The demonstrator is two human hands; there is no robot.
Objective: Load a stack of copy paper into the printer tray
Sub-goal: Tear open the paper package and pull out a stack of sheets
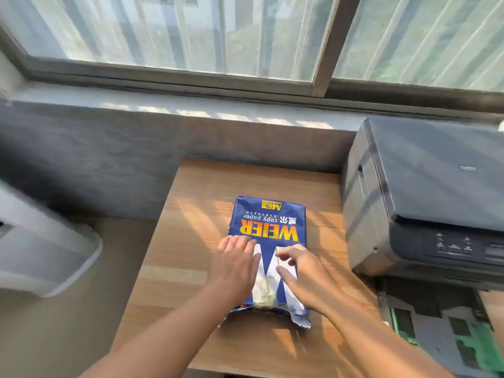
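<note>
Currently both hands are on the paper ream [268, 227], a blue wrapped pack lying flat mid-way across a small wood-grain table [191, 227], print facing away from the person. Left hand [236, 268] lies flat on the pack's left side, fingers together, gripping nothing. Right hand [305, 276] rests on the right side with fingers spread and loose, nothing grasped. Near end of the wrapper looks torn open. Dark grey printer [425, 195] sits just right of the table, lid down; its tray [436, 328] is pulled out below, green guides visible. Grey concrete sill [191, 105] and a sliding window [245, 36] run behind. Sunlight stripes cross the tabletop. White blurred object [41, 246] at left, can't identify it.
</note>
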